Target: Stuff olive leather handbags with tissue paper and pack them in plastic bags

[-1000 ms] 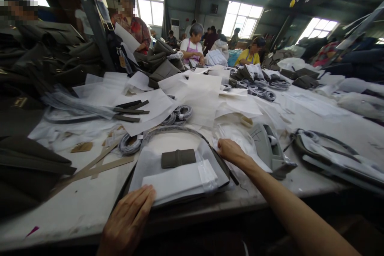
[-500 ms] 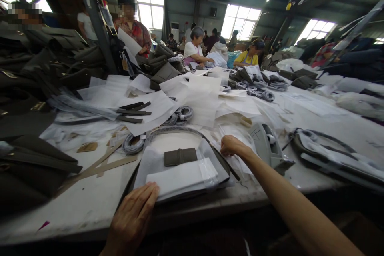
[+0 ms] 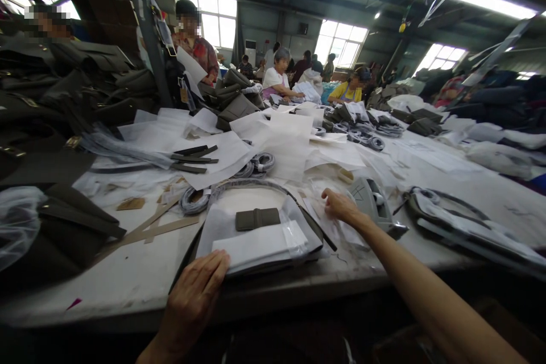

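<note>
A dark bag (image 3: 316, 231) lies flat near the table's front edge, covered by white wrapping, its handle arching behind. On it rest a small dark strap piece (image 3: 257, 219) and a folded white packet (image 3: 256, 243) with clear plastic at its right end. My left hand (image 3: 198, 281) lies with fingers stretched over the bag's front left corner, touching the packet's end. Right of the bag, my right hand (image 3: 339, 205) is over thin clear plastic and white sheets, fingers curled; whether it grips any of them is too small to tell.
A grey tape dispenser (image 3: 370, 202) stands right of my right hand. Another wrapped bag (image 3: 460, 222) lies farther right. Dark bags (image 3: 63, 227) are piled at left. Coiled straps (image 3: 194, 200) and white sheets (image 3: 290, 136) lie behind. Several people work beyond the table.
My right hand has moved slightly right and up, away from the bag's edge, onto the plastic. My left hand stays at the bag's corner. The view has shifted a little.
</note>
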{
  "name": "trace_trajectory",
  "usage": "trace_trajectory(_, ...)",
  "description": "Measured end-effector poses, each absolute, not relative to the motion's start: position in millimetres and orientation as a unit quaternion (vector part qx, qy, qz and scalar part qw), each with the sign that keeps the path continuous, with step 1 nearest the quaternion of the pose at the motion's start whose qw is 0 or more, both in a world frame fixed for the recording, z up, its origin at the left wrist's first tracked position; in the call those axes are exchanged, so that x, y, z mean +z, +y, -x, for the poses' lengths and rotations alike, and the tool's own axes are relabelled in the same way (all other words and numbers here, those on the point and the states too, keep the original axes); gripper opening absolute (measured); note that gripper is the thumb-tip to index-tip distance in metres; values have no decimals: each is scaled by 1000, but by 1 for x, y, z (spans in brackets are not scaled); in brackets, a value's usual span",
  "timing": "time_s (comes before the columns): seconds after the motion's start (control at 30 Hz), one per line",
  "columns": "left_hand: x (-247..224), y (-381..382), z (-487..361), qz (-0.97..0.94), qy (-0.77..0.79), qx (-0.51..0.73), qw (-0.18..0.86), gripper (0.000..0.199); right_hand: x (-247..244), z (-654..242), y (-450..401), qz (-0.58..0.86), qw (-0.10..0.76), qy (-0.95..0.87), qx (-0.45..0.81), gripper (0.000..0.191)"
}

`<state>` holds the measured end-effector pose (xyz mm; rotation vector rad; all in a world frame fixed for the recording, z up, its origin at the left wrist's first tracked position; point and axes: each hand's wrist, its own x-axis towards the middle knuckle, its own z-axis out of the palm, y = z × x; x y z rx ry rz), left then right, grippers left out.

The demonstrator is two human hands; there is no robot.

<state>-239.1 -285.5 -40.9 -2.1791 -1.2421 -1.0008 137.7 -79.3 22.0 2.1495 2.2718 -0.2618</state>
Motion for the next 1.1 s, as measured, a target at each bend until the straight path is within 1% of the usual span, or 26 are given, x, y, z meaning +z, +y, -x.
trace_trajectory(0.13, -36, -285, 239, 796, -437, -350, 229, 35, 29, -129, -88, -666, -63, 743, -30, 30)
trace_trajectory(0.27, -36, -285, 239, 792, -446, -348, 231, 34, 37, -104, -85, -576, -88, 810, -55, 24)
trace_trajectory(0.37, -36, -286, 239, 795, -447, -337, 233, 36, 35, -85, -74, -516, -75, 849, -89, 26)
trace_trajectory(0.43, -35, -286, 239, 797, -448, -332, 231, 37, 31, -79, -65, -500, -58, 858, -104, 28)
trace_trajectory(0.6, -41, -289, 242, 799, -473, -309, 207, 39, 24, -93, -43, -521, -25, 844, -124, 27)
trace_trajectory(0.73, -43, -288, 243, 806, -462, -300, 215, 38, 18, -118, -36, -554, 19, 815, -169, 23)
trace_trajectory(0.8, -42, -287, 241, 806, -461, -303, 216, 37, 13, -127, -35, -557, 45, 806, -197, 30)
trace_trajectory(0.87, -39, -286, 238, 801, -464, -310, 214, 34, 10, -129, -33, -551, 65, 805, -210, 45)
trace_trajectory(0.93, -37, -285, 235, 797, -467, -316, 217, 33, 9, -127, -30, -540, 81, 813, -203, 55)
trace_trajectory(1.1, -34, -285, 233, 798, -466, -309, 224, 32, 16, -115, -26, -509, 110, 840, -152, 57)
